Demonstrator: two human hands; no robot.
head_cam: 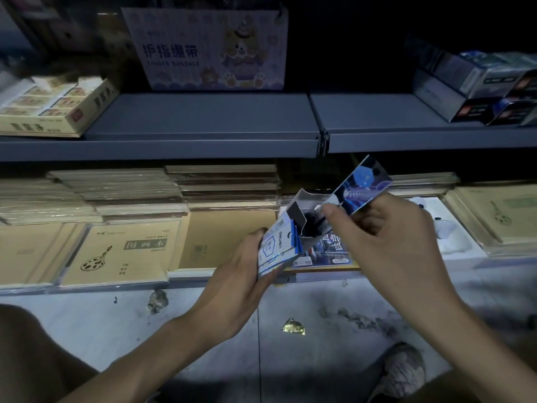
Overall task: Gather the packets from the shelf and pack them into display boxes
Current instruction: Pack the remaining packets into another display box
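Dim light. A grey metal shelf [203,117] spans the far side, above a stained pale floor [203,330].

The grey upper shelf [203,117] carries a yellow display box [55,112] at left, a finger-bandage carton [209,50] at rear centre, and dark boxes [479,88] at right. The lower shelf [191,274] carries stacked tan drawing books [128,251]. A gold foil scrap [294,327] lies on the floor [122,315].

Bare left forearm [151,353], bare right forearm [465,330]; scuffed grey-beige sneaker [402,370].
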